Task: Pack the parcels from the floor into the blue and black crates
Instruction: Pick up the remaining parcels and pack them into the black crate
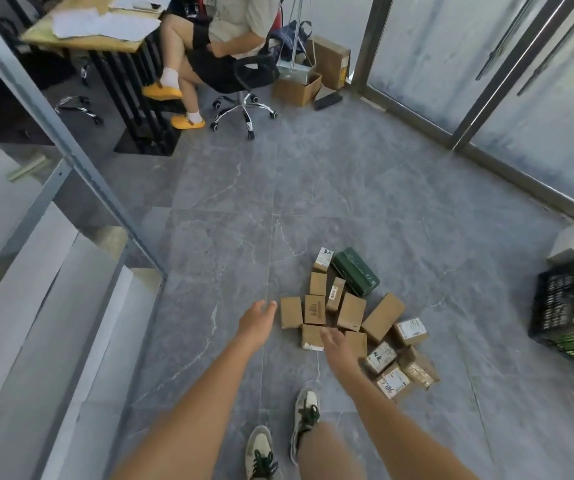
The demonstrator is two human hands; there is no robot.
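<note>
Both hands reach toward parcels [354, 317] on the floor [313, 188].
Left hand [257, 320] and right hand [337, 348] hang open, empty; black crate [552, 303] stands well apart.

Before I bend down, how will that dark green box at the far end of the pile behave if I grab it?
The green box looks rigid, with sharp edges, so it probably keeps its shape. It lies flat on the floor, so it should slide rather than roll. It is bigger than the brown parcels nearby, so perhaps heavier; two hands may help.
</note>
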